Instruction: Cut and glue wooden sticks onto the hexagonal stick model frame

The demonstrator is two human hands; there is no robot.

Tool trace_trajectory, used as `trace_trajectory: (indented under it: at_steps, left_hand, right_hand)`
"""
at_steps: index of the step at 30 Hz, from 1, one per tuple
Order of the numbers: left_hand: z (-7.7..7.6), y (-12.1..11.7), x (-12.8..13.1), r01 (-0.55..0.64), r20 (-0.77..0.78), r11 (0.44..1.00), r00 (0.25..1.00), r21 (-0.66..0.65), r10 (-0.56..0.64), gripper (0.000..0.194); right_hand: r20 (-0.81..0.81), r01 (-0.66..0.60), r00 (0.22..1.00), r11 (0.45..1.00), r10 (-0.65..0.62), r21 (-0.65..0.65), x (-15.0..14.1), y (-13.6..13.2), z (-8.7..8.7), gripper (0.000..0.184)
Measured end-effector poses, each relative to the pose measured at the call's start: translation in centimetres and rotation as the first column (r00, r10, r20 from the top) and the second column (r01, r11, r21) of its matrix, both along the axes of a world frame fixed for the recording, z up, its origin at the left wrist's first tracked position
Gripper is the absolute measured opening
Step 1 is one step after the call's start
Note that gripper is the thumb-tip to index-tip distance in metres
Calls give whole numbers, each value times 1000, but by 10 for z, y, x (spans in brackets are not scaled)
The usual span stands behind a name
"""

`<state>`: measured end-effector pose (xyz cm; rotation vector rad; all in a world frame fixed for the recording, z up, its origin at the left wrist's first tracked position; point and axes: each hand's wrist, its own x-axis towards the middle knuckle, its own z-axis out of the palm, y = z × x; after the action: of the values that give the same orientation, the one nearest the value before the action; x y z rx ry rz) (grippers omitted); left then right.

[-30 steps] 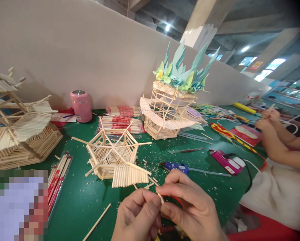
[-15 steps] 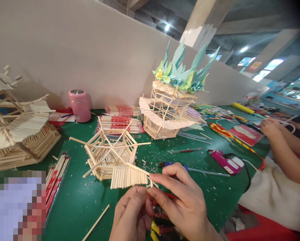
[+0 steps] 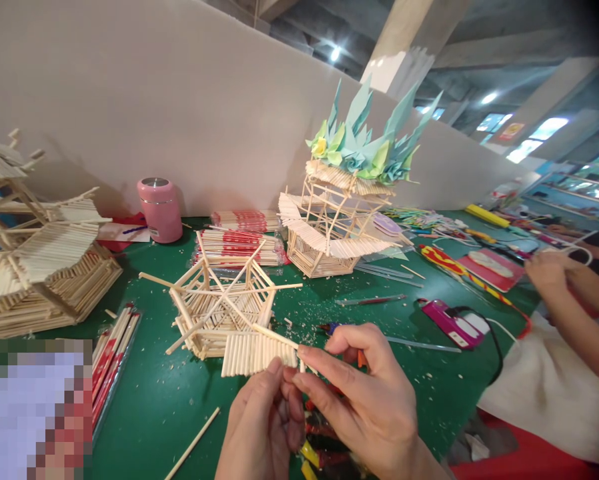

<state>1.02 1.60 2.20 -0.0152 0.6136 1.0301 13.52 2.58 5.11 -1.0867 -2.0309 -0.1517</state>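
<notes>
A hexagonal frame of wooden sticks (image 3: 224, 303) stands in front of me, with long sticks crossing over its top. A slanting panel of short sticks laid side by side (image 3: 252, 353) sticks out from its near side. My left hand (image 3: 262, 420) is closed at the panel's lower right edge, its thumb up against the panel; what its curled fingers hold is hidden. My right hand (image 3: 374, 400) pinches a short wooden stick (image 3: 302, 366) between thumb and index finger. That index fingertip is close to the end of the slanting beam (image 3: 277, 336).
A glue gun, partly hidden, lies behind my right hand. Red-and-yellow-handled tools (image 3: 312, 453) are below my hands. Stick packs (image 3: 239, 248), a pink cup (image 3: 159, 210), finished stick models (image 3: 337, 230) and a magenta box with a cord (image 3: 449, 323) surround the work. A co-worker's arms (image 3: 569, 287) are at right.
My left thumb has moved up against the panel's edge, while the left fingers have drawn slightly apart from the right thumb. The frame stays put. The co-worker's hands shifted a little.
</notes>
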Motion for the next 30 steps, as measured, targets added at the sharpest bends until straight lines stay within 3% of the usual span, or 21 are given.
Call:
trace_trajectory:
  at_steps: [12, 19, 25, 30]
  left_hand:
    - [0, 1, -1, 11, -18, 1000, 1000, 0, -11, 25]
    - [5, 2, -1, 3, -62, 1000, 998, -10, -3, 26]
    - [10, 3, -1, 4, -73, 1000, 997, -25, -5, 26]
    - [12, 4, -2, 20, -84, 1000, 996, -7, -21, 27]
  right_hand:
    - [115, 29, 993, 999, -30, 12, 3, 2, -3, 18]
    - [0, -6, 1000, 999, 6, -52, 1, 4, -2, 22]
    - [-84, -26, 996, 997, 19, -75, 0, 1, -5, 4]
    - [-70, -33, 997, 996, 27, -80, 3, 0, -10, 12]
